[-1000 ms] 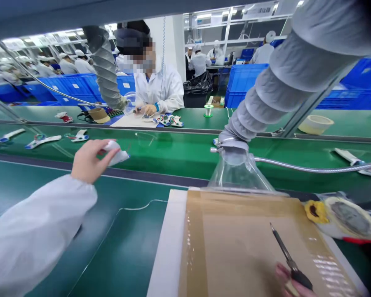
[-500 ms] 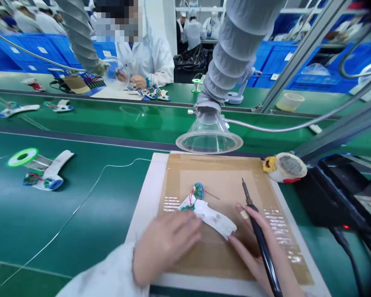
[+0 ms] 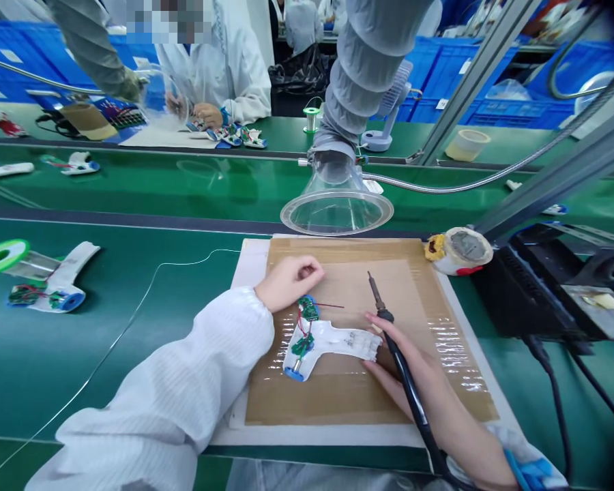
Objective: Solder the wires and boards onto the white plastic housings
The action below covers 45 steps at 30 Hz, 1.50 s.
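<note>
A white plastic gun-shaped housing half (image 3: 332,339) lies on the taped cardboard, with small green circuit boards (image 3: 308,308), red wires and a blue-ringed end on it. One thin dark red wire sticks out to the right of the upper board. My left hand (image 3: 290,278) is just above that board, its fingers curled closed; whatever they may hold is hidden. My right hand (image 3: 414,375) holds a black soldering iron (image 3: 405,382) whose tip points up and away. Fingers of that same hand are at the right end of the housing half.
A clear fume hood (image 3: 338,211) hangs over the board's far edge. At right are a black soldering station (image 3: 522,293) and a round tin (image 3: 465,251). Solder wire runs from a green spool (image 3: 35,264) beside another housing half (image 3: 74,269). A co-worker (image 3: 220,75) sits opposite.
My left hand has moved up and away from the housing half to its far side. The housing half has turned so its handle end points right. My right hand still holds the soldering iron.
</note>
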Motion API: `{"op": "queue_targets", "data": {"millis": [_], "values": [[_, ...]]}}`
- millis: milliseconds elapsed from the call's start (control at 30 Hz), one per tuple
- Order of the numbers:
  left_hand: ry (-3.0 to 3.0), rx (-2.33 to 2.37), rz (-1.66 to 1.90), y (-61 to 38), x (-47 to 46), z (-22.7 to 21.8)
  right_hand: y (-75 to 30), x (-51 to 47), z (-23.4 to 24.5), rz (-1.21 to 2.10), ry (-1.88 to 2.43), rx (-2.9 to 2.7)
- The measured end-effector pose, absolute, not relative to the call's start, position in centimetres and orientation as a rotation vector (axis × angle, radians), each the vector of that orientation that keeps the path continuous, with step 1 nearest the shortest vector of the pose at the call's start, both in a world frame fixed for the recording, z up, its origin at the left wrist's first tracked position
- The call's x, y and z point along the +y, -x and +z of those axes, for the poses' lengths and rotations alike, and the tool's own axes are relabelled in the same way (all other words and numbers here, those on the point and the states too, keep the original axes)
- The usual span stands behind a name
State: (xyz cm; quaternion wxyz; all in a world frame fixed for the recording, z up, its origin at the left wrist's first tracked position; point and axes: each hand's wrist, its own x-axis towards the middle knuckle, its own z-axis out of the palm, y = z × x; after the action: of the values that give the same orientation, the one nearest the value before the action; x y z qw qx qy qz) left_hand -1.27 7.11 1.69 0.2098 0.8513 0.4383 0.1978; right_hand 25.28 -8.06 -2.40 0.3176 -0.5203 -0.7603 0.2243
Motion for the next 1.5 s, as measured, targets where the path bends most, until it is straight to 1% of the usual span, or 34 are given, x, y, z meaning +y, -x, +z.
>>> {"op": "queue_targets", "data": {"millis": [233,367,733,800,900,933,967,1067,1167,1233,1367,1500], "values": [[-2.478,1.798,0.503,7.2,7.4,1.6,-26.2,-6.9,-2.6,0.634,1.402,-2.047],[-2.513,1.873,0.395,8.7,7.3,0.9,-26.5,-6.3,-2.7,0.656,1.391,-2.054],[-2.55,1.972,0.361,11.0,6.2,1.3,-26.3,-5.2,-2.5,0.558,1.305,-2.11],[-2.527,1.968,0.625,11.3,6.2,1.7,-26.3,-5.2,-2.5,0.557,1.285,-2.116],[-2.428,1.803,1.213,10.6,5.8,2.7,-26.3,-5.1,-2.4,0.557,1.283,-2.103],[-2.396,1.725,1.314,9.9,5.5,3.0,-26.3,-5.0,-2.3,0.572,1.286,-2.094],[-2.386,1.663,1.334,9.2,5.2,3.1,-26.3,-5.0,-2.3,0.595,1.291,-2.083],[-2.272,1.406,1.161,6.7,3.9,2.8,-26.6,-5.0,-2.5,0.712,1.328,-2.012],[-1.928,1.146,0.845,5.1,2.9,1.8,-26.9,-5.0,-2.8,0.864,1.352,-1.879],[-1.758,1.063,0.705,4.8,2.6,1.1,-27.0,-5.0,-2.9,0.945,1.336,-1.804],[-1.774,1.061,0.684,5.3,2.8,0.3,-26.8,-4.9,-2.6,0.983,1.323,-1.756],[-1.777,1.022,0.614,5.6,3.1,0.7,-26.5,-4.9,-2.2,0.994,1.305,-1.721]]}}
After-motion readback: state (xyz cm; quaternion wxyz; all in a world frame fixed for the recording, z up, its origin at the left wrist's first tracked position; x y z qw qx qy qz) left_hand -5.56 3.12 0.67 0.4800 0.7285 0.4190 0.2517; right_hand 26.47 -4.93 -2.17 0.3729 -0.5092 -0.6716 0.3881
